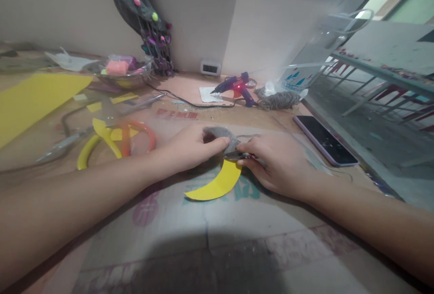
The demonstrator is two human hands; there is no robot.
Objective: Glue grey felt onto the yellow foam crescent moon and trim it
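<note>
My left hand (191, 147) presses its fingers on a grey glittery piece (222, 135) lying on the table. My right hand (274, 161) is closed around a small dark tool (237, 155), its tip meeting the grey piece beside my left fingertips. A yellow crescent-shaped cutout (217, 184) lies just below both hands, its upper end tucked under the tool. I cannot make out exactly what the tool is.
A blue glue gun (235, 85) with a red light rests on a white pad at the back. A phone (323, 139) lies to the right. Scissors with yellow and orange handles (118, 138), yellow sheets (30, 104), a bowl of bits (118, 70) and grey cord (278, 100) lie around.
</note>
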